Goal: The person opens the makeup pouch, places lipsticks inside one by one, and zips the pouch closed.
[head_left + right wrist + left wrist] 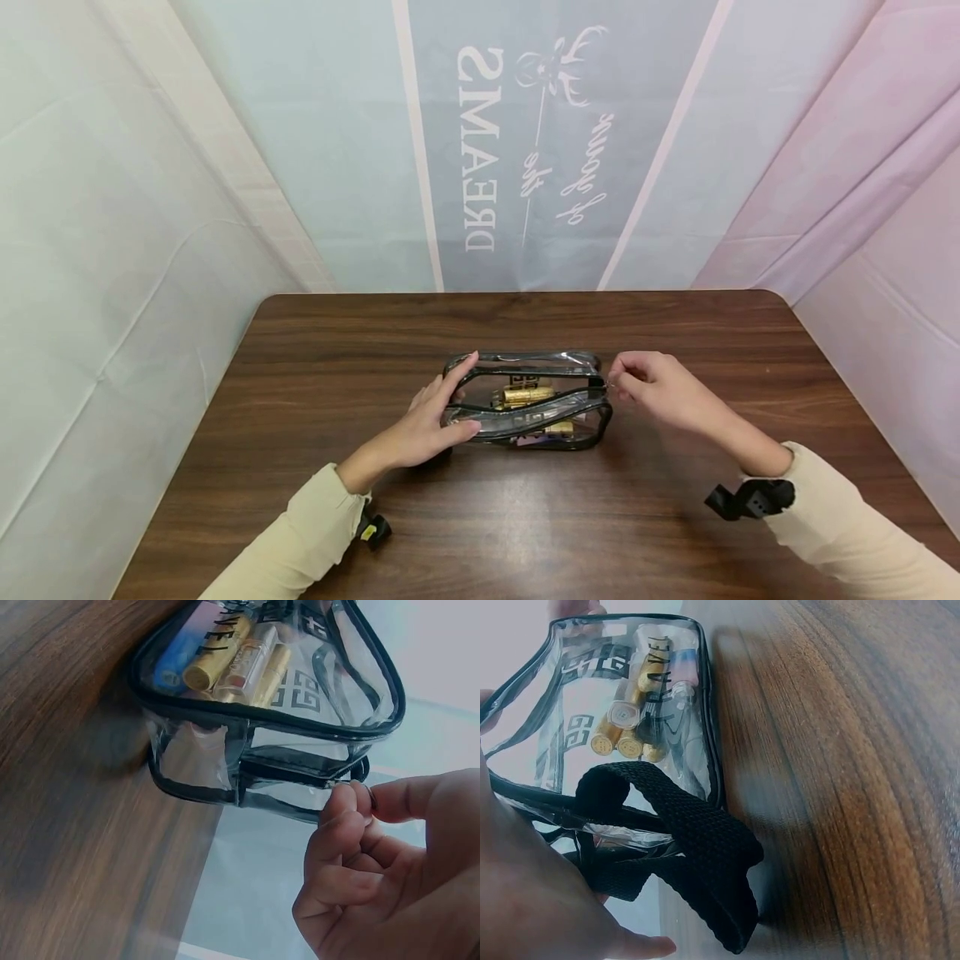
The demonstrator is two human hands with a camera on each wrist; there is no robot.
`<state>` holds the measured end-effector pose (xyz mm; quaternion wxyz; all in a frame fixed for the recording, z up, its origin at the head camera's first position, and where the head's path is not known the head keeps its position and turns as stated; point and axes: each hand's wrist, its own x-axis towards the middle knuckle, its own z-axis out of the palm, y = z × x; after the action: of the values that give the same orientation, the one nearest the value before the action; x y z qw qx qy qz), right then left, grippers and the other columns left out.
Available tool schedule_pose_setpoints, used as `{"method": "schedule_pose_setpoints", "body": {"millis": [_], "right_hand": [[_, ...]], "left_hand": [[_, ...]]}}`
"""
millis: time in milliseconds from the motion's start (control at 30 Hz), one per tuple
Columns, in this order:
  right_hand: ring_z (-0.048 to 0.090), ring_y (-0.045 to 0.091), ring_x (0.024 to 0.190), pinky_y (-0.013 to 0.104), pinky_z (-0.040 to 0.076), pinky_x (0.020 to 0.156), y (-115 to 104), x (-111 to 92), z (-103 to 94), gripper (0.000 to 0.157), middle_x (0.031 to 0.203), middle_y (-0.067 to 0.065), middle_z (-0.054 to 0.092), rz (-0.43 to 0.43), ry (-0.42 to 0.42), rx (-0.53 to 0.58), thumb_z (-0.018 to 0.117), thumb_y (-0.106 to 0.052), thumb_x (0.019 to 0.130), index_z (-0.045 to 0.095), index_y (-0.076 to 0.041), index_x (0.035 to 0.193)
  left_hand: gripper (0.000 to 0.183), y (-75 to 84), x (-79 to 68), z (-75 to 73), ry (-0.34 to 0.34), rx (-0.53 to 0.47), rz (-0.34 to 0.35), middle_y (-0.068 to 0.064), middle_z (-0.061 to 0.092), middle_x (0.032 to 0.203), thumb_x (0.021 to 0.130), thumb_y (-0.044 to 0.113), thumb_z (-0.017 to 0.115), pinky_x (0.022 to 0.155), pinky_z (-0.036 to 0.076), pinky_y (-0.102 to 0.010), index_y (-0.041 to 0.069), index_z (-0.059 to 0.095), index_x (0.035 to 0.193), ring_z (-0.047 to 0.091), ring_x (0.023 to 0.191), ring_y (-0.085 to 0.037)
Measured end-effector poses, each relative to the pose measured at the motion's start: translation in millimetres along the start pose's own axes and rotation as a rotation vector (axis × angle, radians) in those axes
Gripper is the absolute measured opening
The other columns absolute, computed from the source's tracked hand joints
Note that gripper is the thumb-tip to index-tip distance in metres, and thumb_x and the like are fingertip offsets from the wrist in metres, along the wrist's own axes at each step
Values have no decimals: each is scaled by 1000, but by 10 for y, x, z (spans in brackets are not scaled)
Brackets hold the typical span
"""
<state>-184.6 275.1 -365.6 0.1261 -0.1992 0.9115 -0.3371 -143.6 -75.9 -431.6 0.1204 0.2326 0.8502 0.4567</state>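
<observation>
A clear pouch point(558, 408) with black piping lies across the table, its top gaping. Gold tubes point(528, 395) and a pink-and-blue tube point(180, 649) show through its plastic. My left hand point(426, 421) holds the left end, index finger reaching over the far edge and thumb along the near panel. A black webbing strap point(690, 806) loops out at that end, close to the palm. At the right end, my right hand point(656, 385) pinches a small metal zipper pull point(369, 796) between thumb and fingertips; the other fingers are curled in.
The brown wood-grain table point(525, 525) extends around the pouch. Behind it hangs a fabric backdrop point(337, 167) with printed lettering, and pale cloth walls point(112, 292) stand at both sides. Black wrist cameras point(750, 500) are strapped at the sleeve cuffs.
</observation>
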Motion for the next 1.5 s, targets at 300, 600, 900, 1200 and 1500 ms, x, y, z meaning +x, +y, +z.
{"method": "schedule_pose_setpoints", "body": {"millis": [300, 600, 900, 1200, 1500], "right_hand": [[40, 10, 51, 27, 36, 52, -117, 37, 17, 20, 65, 1, 52, -98, 66, -56, 50, -24, 98, 60, -20, 81], [39, 9, 50, 27, 36, 51, -263, 64, 36, 21, 60, -5, 45, -113, 60, -80, 50, -25, 98, 59, -20, 80], [35, 7, 44, 25, 31, 47, -434, 108, 81, 20, 53, -8, 39, -140, 62, -172, 53, -18, 96, 57, -21, 76], [34, 7, 42, 24, 28, 44, -530, 138, 127, 20, 50, -9, 38, -140, 77, -244, 54, -19, 95, 56, -22, 75], [37, 8, 43, 25, 31, 44, -554, 138, 129, 20, 52, -9, 42, -123, 37, -288, 53, -19, 95, 56, -21, 75]], "left_hand": [[78, 4, 20, -4, 6, 24, -1, -9, 42, 138, 91, 44, 55, 104, 2, -64, 41, 3, 149, 19, 137, -36], [75, 9, 31, -13, 42, 51, 22, -5, 48, 122, 90, 45, 56, 99, 18, -57, 40, 10, 149, 44, 109, -17], [74, 29, 10, -9, 61, 38, 19, 1, 41, 137, 89, 43, 59, 99, 19, -57, 41, 14, 149, 45, 113, -16], [81, 36, -1, -10, 76, 28, 12, -5, 48, 125, 87, 45, 62, 87, 32, -48, 40, 10, 149, 47, 108, -16], [81, 50, 29, -42, 98, 19, -7, 5, 31, 147, 84, 48, 65, 94, 38, -52, 48, 12, 146, 46, 122, -19]]}}
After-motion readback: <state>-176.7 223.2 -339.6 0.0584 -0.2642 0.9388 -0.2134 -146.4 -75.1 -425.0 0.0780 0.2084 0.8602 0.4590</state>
